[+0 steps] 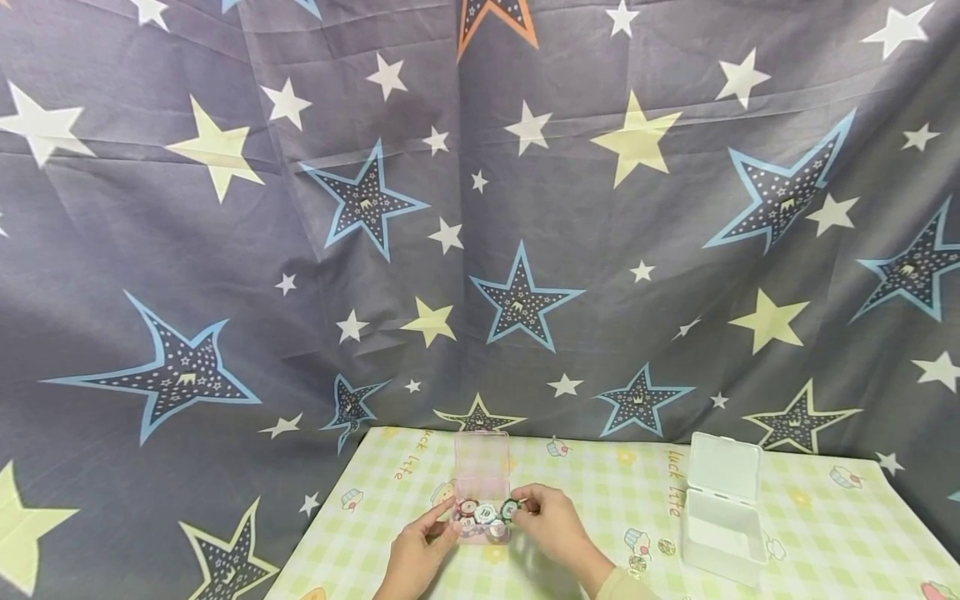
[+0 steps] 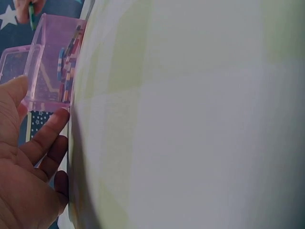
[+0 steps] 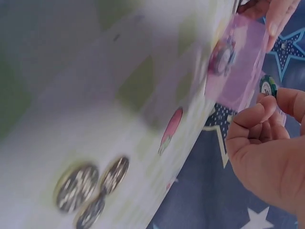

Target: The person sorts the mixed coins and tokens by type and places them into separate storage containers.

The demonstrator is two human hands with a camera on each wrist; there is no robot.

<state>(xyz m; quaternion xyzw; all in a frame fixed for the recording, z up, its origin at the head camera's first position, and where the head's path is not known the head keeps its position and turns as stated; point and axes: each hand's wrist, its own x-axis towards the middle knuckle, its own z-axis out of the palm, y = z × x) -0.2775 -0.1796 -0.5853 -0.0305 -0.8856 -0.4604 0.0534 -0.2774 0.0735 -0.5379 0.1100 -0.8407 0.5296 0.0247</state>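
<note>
While my right hand (image 1: pixel 553 523) pinches the green chip (image 3: pixel 268 87) by its edge, my left hand (image 1: pixel 422 550), fingers spread, should lightly steady the pink box (image 3: pixel 245 64).

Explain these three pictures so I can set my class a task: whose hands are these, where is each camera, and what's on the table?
There is no machine here: one person works with two bare hands. The wide picture comes from a camera on the head, looking forward and down; the others come from cameras on each wrist.

On a checked tablecloth stand an open pink see-through box with round chips inside, and an open white box. A few metallic discs lie loose between the boxes. A starry cloth hangs behind.

The left hand touches the pink box's side. The right hand pinches a green chip beside that box.
</note>
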